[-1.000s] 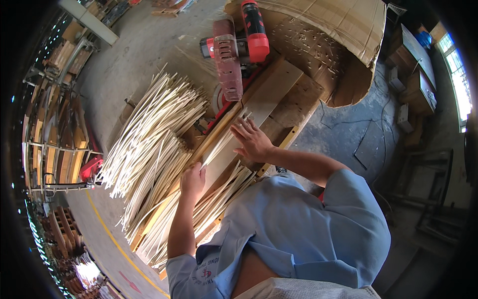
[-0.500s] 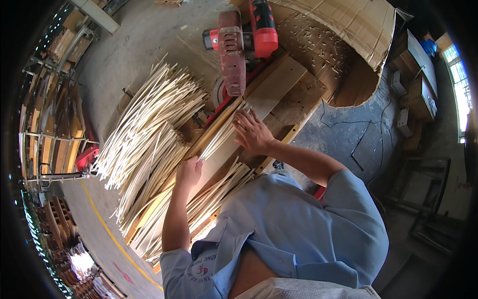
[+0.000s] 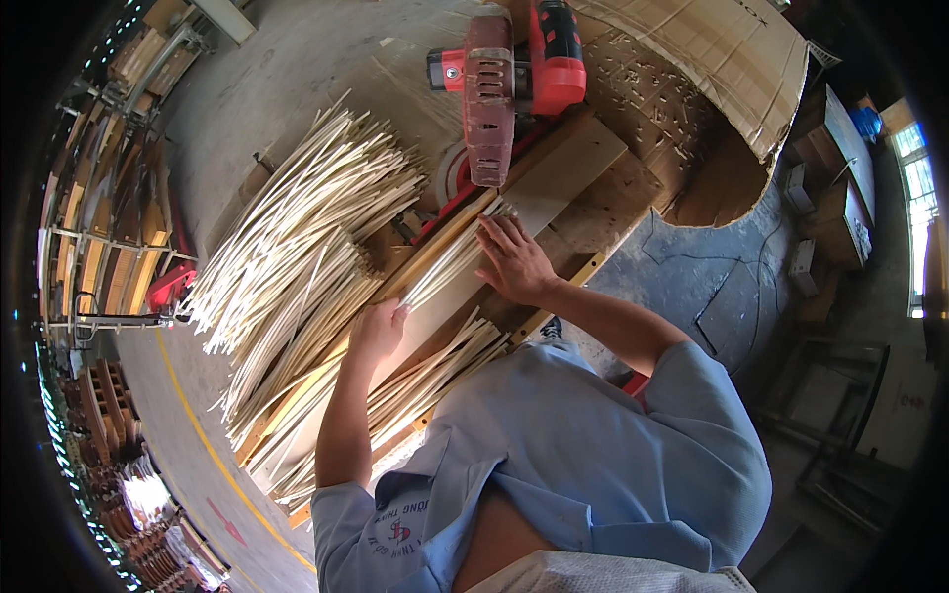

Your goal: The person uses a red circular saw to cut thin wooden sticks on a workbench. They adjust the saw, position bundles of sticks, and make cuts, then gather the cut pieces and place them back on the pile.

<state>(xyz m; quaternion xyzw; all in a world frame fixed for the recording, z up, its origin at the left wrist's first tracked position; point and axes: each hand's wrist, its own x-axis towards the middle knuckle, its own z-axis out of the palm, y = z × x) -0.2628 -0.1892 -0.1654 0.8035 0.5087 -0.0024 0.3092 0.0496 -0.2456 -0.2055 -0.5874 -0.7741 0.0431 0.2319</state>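
Observation:
A slim bundle of thin, pale canes (image 3: 442, 270) lies along the long wooden fence of a saw bench. My left hand (image 3: 378, 331) is closed around the bundle's nearer part, thumb on top. Close to the far ends of the canes, my right hand (image 3: 516, 263) rests with its fingers stretched flat against them. Just beyond those ends stands a red mitre saw (image 3: 488, 109), its worn guard covering the blade. Whether the blade turns I cannot tell.
A large heap of pale canes (image 3: 306, 212) lies left of the fence. More canes (image 3: 445, 366) lie between the bench and my body. A cardboard sheet (image 3: 707, 69) curves behind the saw at the right. Racks of wood (image 3: 109, 217) stand far left.
The view has shifted slightly, so the saw appears farther right. My left hand stays closed on the canes, and my right hand still lies at their far ends.

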